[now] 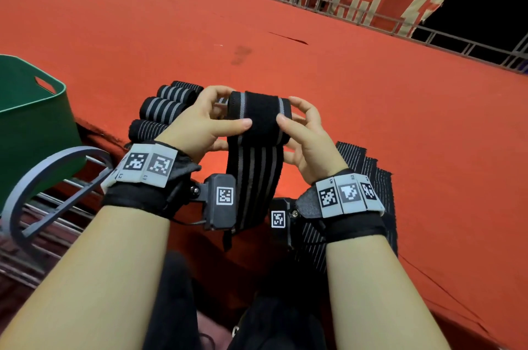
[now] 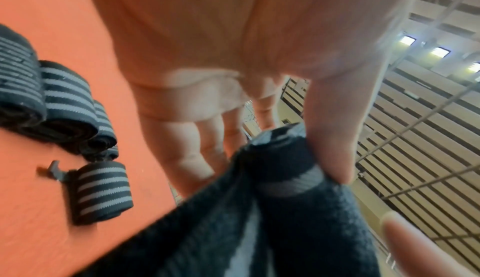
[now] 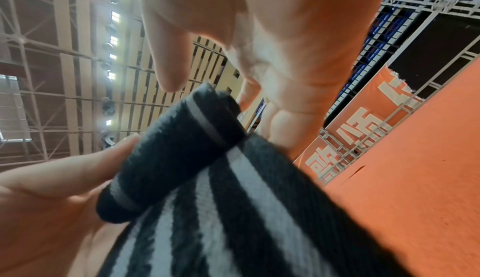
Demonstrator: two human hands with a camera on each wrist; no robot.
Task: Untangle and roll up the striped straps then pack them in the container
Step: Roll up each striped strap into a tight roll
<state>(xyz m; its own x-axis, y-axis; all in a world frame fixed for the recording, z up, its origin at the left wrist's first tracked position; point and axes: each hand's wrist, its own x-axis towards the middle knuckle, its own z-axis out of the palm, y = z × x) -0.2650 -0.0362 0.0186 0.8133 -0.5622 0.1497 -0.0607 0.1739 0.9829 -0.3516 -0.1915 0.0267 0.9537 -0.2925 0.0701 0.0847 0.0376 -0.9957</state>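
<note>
— What covers the tabletop (image 1: 371, 98)?
— Red cloth, with a dark smudge and a small slit farther back.
— And on it?
— Four rolled striped straps (image 1: 160, 109) packed side by side at left, a fifth roll (image 2: 101, 191) just beyond them, and a heap of loose straps (image 1: 371, 178) at right near the front edge.

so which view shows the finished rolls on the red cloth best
The left wrist view: the finished rolls lie side by side on the red cloth, with one roll set apart, stripes and ends plain. The head view shows the same rolls partly hidden behind the left hand. The right wrist view shows none of them.
</note>
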